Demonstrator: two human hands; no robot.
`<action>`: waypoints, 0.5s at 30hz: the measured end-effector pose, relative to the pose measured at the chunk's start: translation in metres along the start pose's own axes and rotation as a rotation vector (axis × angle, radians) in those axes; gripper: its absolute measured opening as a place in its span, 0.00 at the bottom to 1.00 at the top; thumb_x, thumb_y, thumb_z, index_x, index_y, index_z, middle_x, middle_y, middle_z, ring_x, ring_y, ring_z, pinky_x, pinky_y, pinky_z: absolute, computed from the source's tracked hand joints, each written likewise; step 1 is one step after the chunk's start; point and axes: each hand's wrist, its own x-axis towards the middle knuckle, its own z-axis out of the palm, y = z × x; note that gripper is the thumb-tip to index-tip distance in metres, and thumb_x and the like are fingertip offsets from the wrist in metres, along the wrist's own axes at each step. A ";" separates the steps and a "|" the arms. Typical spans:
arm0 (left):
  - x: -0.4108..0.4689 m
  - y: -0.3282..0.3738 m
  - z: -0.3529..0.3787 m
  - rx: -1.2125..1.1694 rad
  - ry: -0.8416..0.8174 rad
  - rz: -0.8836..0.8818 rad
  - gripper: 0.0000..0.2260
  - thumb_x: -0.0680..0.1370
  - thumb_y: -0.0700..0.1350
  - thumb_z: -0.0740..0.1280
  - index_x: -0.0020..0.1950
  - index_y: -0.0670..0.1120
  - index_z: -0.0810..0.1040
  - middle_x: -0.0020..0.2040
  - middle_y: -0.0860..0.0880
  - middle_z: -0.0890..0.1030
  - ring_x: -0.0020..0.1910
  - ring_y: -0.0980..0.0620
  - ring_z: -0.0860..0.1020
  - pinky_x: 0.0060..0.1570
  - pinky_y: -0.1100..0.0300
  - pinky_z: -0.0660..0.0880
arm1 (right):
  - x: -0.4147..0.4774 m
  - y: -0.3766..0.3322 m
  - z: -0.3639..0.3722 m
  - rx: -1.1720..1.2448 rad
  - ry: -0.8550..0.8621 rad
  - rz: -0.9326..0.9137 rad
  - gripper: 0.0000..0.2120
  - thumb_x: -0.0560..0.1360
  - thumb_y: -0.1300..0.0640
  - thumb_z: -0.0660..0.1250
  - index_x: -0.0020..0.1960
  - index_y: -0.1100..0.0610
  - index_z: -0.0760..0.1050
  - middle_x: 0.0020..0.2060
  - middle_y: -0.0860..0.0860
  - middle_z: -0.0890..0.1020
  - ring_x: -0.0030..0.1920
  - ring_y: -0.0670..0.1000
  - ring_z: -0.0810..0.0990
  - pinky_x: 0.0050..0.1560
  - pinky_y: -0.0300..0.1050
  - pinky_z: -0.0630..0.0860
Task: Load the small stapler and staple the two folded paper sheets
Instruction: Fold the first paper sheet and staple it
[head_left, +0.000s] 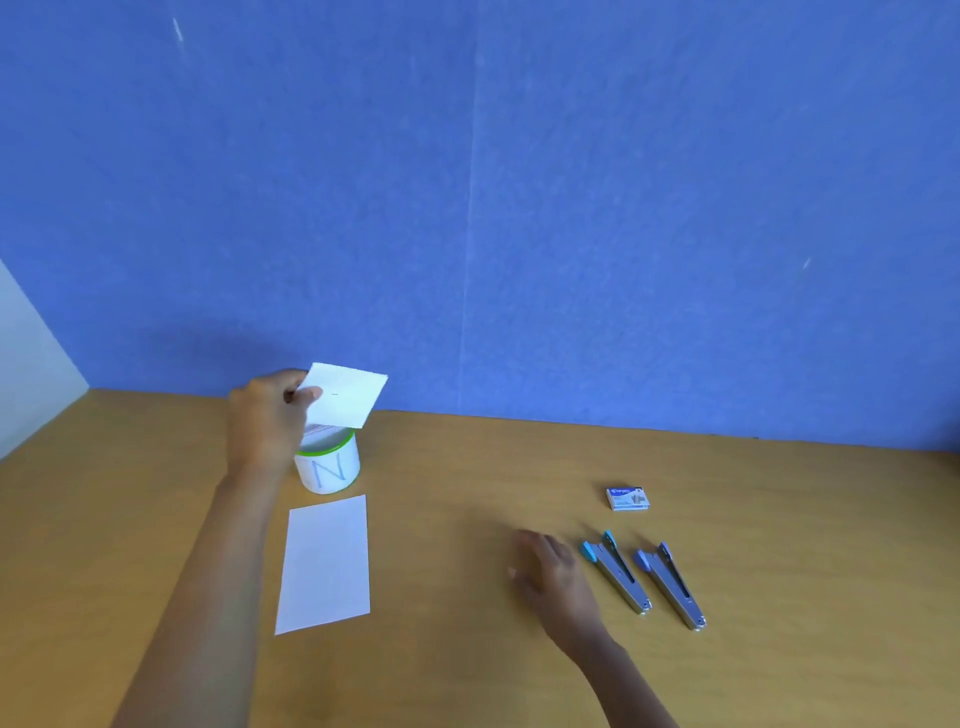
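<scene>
My left hand (270, 415) pinches a folded white paper (347, 395) by its left edge and holds it in the air above a white tub with a green rim (330, 465). A second folded white paper (324, 564) lies flat on the wooden table in front of the tub. Two small grey staplers lie side by side at the right: one with teal tips (615, 577), one with blue tips (670, 584). A small box of staples (627, 498) sits behind them. My right hand (553, 571) hovers low over the table just left of the teal stapler, fingers relaxed, holding nothing.
The wooden table (467, 493) ends at a blue wall (519, 208) at the back. A pale panel (31, 364) bounds the far left corner.
</scene>
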 end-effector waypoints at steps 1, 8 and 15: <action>0.003 -0.003 -0.003 0.040 -0.002 0.006 0.07 0.75 0.37 0.68 0.37 0.37 0.76 0.30 0.40 0.74 0.34 0.41 0.69 0.34 0.56 0.66 | -0.002 0.002 0.003 -0.027 -0.014 -0.014 0.20 0.75 0.55 0.66 0.66 0.54 0.71 0.62 0.48 0.75 0.63 0.50 0.71 0.63 0.38 0.65; 0.010 -0.022 -0.002 0.159 -0.037 -0.041 0.03 0.74 0.33 0.67 0.41 0.36 0.79 0.36 0.40 0.77 0.39 0.45 0.69 0.38 0.58 0.66 | -0.007 0.007 0.008 -0.070 0.031 -0.085 0.17 0.75 0.55 0.66 0.64 0.55 0.73 0.62 0.47 0.75 0.63 0.49 0.71 0.63 0.32 0.60; 0.016 -0.028 0.004 0.268 -0.102 -0.062 0.07 0.75 0.31 0.65 0.47 0.38 0.82 0.47 0.36 0.81 0.46 0.39 0.75 0.40 0.55 0.69 | -0.011 0.012 0.014 -0.058 0.066 -0.112 0.16 0.76 0.55 0.65 0.63 0.54 0.74 0.62 0.45 0.74 0.63 0.47 0.70 0.64 0.33 0.60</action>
